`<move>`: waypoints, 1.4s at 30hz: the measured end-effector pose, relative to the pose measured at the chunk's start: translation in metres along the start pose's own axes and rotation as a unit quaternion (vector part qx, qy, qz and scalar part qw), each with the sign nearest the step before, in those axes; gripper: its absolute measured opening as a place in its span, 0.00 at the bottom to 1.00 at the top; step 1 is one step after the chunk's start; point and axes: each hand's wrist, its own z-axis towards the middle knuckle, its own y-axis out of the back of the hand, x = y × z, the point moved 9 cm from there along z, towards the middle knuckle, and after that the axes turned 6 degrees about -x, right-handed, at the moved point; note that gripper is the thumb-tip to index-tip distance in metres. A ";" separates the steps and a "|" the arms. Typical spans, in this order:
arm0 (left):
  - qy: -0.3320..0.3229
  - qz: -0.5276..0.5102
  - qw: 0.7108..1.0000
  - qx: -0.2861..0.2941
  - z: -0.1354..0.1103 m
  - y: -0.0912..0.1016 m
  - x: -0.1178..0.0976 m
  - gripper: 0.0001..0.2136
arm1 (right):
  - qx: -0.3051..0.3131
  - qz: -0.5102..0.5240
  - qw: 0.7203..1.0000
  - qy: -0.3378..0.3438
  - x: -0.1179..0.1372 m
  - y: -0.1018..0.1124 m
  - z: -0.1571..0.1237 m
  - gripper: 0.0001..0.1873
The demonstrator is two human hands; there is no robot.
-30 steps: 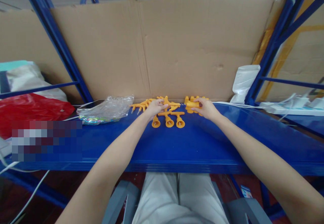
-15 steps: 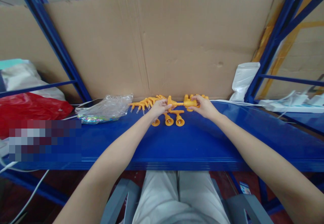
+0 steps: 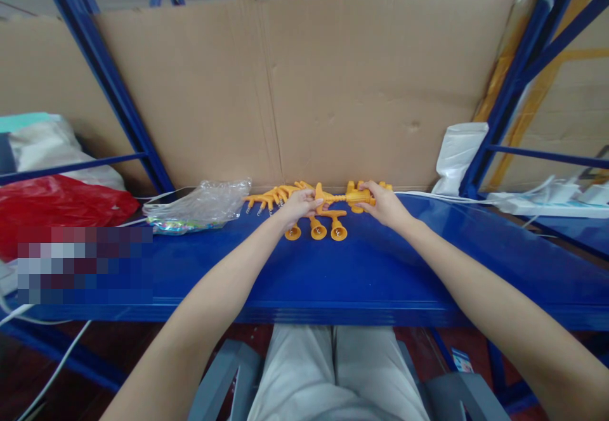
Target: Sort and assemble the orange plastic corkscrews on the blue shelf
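Orange plastic parts lie at the back of a blue shelf. My left hand grips an orange part with a ribbed stem at its left end. My right hand holds an orange block-like part against the stem's right end, so the two pieces meet between my hands. Three orange funnel-shaped pieces stand in a row just in front of my hands. A pile of orange pronged parts lies left of my left hand, and more orange pieces sit behind my right hand.
A crumpled clear plastic bag lies left of the parts. Brown cardboard lines the back of the shelf. A red bag is at far left, a white bag at right, with white cables and a power strip beyond a blue upright.
My left hand picked up the stemmed orange part and my right hand brought the block-like part from the back pile to its end; the two now join between my hands.
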 end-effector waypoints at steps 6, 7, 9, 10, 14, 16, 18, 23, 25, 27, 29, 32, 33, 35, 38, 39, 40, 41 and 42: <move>-0.014 0.007 1.000 -0.007 0.003 0.002 -0.001 0.08 | -0.015 0.088 0.995 -0.043 -0.011 -0.004 -0.001 0.21; -0.016 0.006 1.000 -0.004 0.003 0.001 -0.002 0.08 | -0.013 0.100 0.994 -0.050 -0.013 -0.006 -0.001 0.20; -0.018 0.007 1.000 -0.003 0.002 0.001 -0.004 0.07 | -0.008 0.113 0.991 -0.064 -0.017 -0.009 -0.001 0.19; -0.018 0.008 1.000 -0.005 0.001 0.001 -0.005 0.07 | -0.010 0.115 0.991 -0.068 -0.019 -0.009 -0.001 0.19; -0.016 0.008 1.000 -0.009 0.000 0.001 -0.006 0.06 | -0.043 0.100 0.994 -0.023 -0.016 -0.001 0.002 0.17; -0.014 0.006 1.000 -0.008 -0.001 0.001 -0.006 0.06 | -0.048 0.090 0.994 0.035 -0.007 0.002 0.002 0.16; -0.009 0.006 1.000 -0.007 -0.001 0.000 -0.006 0.05 | -0.048 0.076 0.992 0.084 0.001 0.004 0.001 0.16; -0.010 0.000 1.000 -0.002 -0.003 -0.002 -0.009 0.05 | -0.038 0.032 0.991 0.126 0.010 0.007 -0.001 0.18; -0.010 0.001 1.000 -0.005 -0.003 -0.001 -0.008 0.05 | -0.032 0.027 0.993 0.115 0.009 0.008 -0.001 0.18; -0.008 0.004 1.000 -0.011 -0.003 0.000 -0.008 0.05 | -0.030 0.037 0.996 0.079 0.004 0.010 0.001 0.18; -0.008 0.005 1.000 -0.013 -0.003 0.000 -0.008 0.05 | -0.027 0.071 0.996 0.037 -0.002 0.010 0.002 0.18; -0.008 0.002 1.000 -0.014 -0.004 0.000 -0.008 0.04 | -0.026 0.160 0.987 -0.020 -0.008 0.010 0.002 0.18; -0.007 0.001 1.000 -0.016 -0.004 0.000 -0.008 0.04 | -0.026 0.191 0.980 -0.043 -0.010 0.009 0.002 0.19; -0.006 -0.006 1.000 -0.015 -0.004 0.001 -0.007 0.04 | -0.024 0.247 0.965 -0.091 -0.014 0.005 0.001 0.21; -0.008 -0.017 1.000 -0.005 -0.003 0.000 -0.007 0.06 | -0.024 0.302 0.942 -0.148 -0.018 0.000 -0.001 0.22; -0.008 -0.018 1.000 -0.002 -0.003 0.000 -0.006 0.07 | -0.021 0.310 0.937 -0.162 -0.018 -0.001 -0.001 0.22; -0.007 -0.018 1.000 -0.001 -0.003 0.000 -0.006 0.07 | -0.018 0.314 0.933 -0.175 -0.017 -0.001 -0.002 0.21; -0.004 -0.016 1.000 -0.003 -0.003 0.000 -0.006 0.07 | -0.015 0.314 0.931 -0.186 -0.017 -0.002 -0.003 0.21; -0.002 -0.015 1.000 -0.006 -0.003 0.000 -0.005 0.07 | -0.010 0.312 0.929 -0.197 -0.017 -0.002 -0.003 0.20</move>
